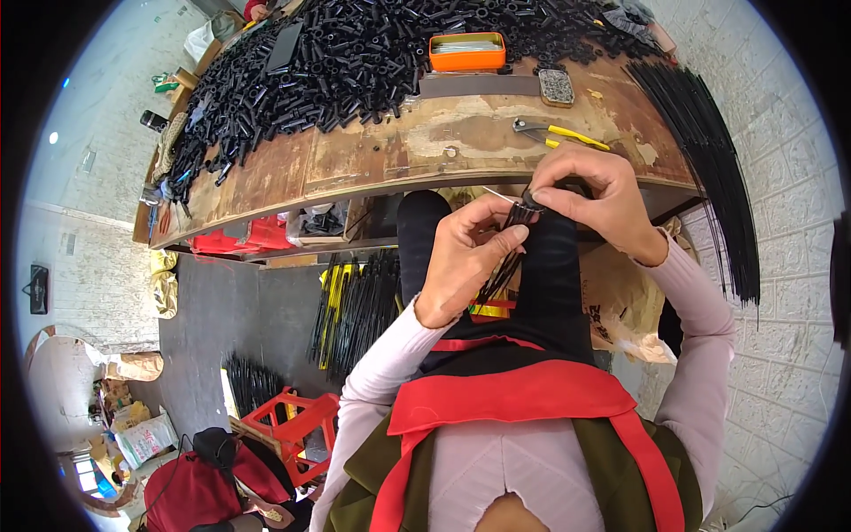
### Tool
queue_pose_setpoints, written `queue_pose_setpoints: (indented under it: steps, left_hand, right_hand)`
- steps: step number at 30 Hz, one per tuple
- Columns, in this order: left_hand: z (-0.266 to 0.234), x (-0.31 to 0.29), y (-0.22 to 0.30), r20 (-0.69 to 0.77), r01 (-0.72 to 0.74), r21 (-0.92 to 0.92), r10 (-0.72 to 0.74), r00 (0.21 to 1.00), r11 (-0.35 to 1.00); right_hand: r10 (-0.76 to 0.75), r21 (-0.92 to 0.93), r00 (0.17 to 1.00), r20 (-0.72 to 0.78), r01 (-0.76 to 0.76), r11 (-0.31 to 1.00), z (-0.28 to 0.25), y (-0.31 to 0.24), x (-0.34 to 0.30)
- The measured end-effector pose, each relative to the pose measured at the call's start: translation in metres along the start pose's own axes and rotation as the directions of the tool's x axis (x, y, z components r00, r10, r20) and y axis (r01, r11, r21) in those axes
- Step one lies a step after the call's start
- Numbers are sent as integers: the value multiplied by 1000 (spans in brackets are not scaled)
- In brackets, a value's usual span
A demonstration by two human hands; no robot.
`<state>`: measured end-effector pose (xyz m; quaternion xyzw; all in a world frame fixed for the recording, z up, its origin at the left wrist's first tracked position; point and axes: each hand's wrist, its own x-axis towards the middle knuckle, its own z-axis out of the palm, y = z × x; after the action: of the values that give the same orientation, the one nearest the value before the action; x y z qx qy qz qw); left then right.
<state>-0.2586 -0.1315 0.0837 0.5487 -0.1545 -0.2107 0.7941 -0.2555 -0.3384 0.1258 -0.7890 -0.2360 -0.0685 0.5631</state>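
My left hand (465, 253) pinches the upper end of a bundle of thin black rods (502, 277), which hangs down over my lap. A thin pale wire or needle (494, 191) sticks out beside its fingertips. My right hand (596, 197) is closed on a small dark cylindrical piece (532, 199) right at the top of the bundle. Whether that piece is joined to the rods is hidden by my fingers. On the bench just beyond my hands lie cutting pliers (563, 135) with yellow handles.
A big heap of short black tubes (355, 71) covers the back of the wooden bench (461, 133). An orange box (467, 58) of thin metal pieces and a small tin (557, 89) stand there. Long black rods (709, 151) overhang at right; more bundles (359, 306) are at lower left, near a red stool (297, 426).
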Motion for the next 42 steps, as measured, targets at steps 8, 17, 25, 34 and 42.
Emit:
queue_pose_setpoints:
  steps: [8, 17, 25, 34, 42]
  left_hand:
    - [12, -2, -3, -69, -25, -20, 24, 997, 999]
    - [15, 7, -10, -41, 22, -140, -28, 999, 990]
    - [18, 9, -10, 77, 92, -235, -76, 994, 968]
    - [6, 14, -11, 232, 212, -383, -129, 964, 899]
    - [19, 8, -2, -267, -311, 390, 430, 862, 866]
  right_hand:
    - [-184, -48, 983, 21, 185, 982, -2, 1, -1]
    - [-142, -20, 988, -61, 141, 990, -11, 7, -14]
    - [-86, 248, 996, -7, 85, 965, -16, 17, -18]
    - [-76, 386, 996, 54, 49, 921, -8, 20, -16]
    - [-183, 7, 964, -191, 188, 982, 31, 9, 6]
